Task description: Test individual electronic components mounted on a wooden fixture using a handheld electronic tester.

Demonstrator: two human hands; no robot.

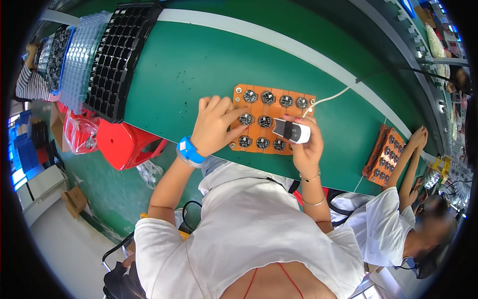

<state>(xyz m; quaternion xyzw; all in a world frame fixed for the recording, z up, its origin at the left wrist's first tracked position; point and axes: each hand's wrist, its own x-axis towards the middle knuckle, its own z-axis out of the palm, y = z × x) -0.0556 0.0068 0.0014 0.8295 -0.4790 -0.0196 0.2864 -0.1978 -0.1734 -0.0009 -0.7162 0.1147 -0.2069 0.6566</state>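
An orange fixture board (pixel 256 107) lies on the green table in front of me, with several round black components (pixel 267 97) seated in its holes in rows. My left hand (pixel 215 124) reaches over the board's left edge. Its thumb and forefinger close around a round component (pixel 245 118) in the middle row, which still sits in its hole. My right hand (pixel 307 149) grips a white-and-black corded handheld device (pixel 295 131) above the right part of the board, its front end turned left toward the middle-row components. The device and hand hide some of the board's right side.
A white cable (pixel 331 97) runs from the device to the far right. Black trays (pixel 117 55) and clear trays (pixel 85 55) stand at the left end. Red stools (pixel 117 142) are beside the table. At right, a co-worker's arms (pixel 406 159) lie near another orange board (pixel 386 157).
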